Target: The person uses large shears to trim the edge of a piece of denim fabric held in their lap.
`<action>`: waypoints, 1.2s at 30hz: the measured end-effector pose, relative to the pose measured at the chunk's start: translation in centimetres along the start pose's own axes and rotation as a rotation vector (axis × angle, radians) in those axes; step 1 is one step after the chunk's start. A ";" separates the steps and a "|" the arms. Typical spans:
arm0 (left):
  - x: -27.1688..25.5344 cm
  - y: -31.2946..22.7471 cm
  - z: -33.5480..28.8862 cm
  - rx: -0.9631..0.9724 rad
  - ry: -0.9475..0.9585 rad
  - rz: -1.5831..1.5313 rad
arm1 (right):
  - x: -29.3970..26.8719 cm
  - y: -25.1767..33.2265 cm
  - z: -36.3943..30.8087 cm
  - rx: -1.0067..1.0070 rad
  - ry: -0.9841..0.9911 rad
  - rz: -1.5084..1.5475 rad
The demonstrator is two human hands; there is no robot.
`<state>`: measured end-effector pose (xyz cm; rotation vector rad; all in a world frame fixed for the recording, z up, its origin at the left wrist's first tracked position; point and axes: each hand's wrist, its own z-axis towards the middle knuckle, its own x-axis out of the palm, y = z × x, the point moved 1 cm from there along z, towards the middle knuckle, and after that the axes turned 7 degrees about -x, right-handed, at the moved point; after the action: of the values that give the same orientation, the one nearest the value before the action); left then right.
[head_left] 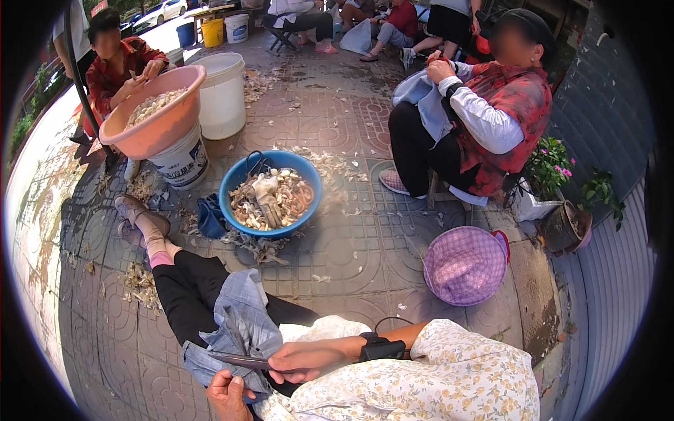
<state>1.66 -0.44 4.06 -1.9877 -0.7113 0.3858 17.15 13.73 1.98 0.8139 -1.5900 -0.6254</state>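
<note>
My right hand (pixel 305 359) is closed round the handle of a narrow knife (pixel 242 360), its blade pointing left over my lap. Just below the blade, my left hand (pixel 228 396) has its fingers curled in. Anything between those fingers is too small to make out. Grey-blue cloth (pixel 242 316) covers my lap under the knife. Beyond my legs, a blue basin (pixel 223 200) holds what looks like garlic cloves and loose skins, with a pale crumpled piece that resembles a glove on top.
A pink-orange tub (pixel 116 144) of pale cloves rests on a white bucket (pixel 184 165); another white bucket (pixel 228 98) stands behind. A purple checked hat (pixel 467 266) lies at right. One person (pixel 484 130) sits at right, another (pixel 123 70) at far left. Potted plants (pixel 551 172) line the wall.
</note>
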 end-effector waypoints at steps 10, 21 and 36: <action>-0.3 0.4 0.2 -0.041 0.033 -0.046 | -0.1 -0.3 0.1 -0.001 0.001 0.021; -0.5 1.0 0.5 -0.071 0.005 -0.083 | -0.2 -0.3 0.2 -0.002 -0.001 0.017; 0.7 -0.5 0.3 -0.008 -0.034 -0.054 | -0.1 0.7 -0.4 -0.043 0.008 -0.009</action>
<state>1.86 0.41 4.36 -1.9687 -0.7873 0.3859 17.46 14.22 2.55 0.7910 -1.5611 -0.6593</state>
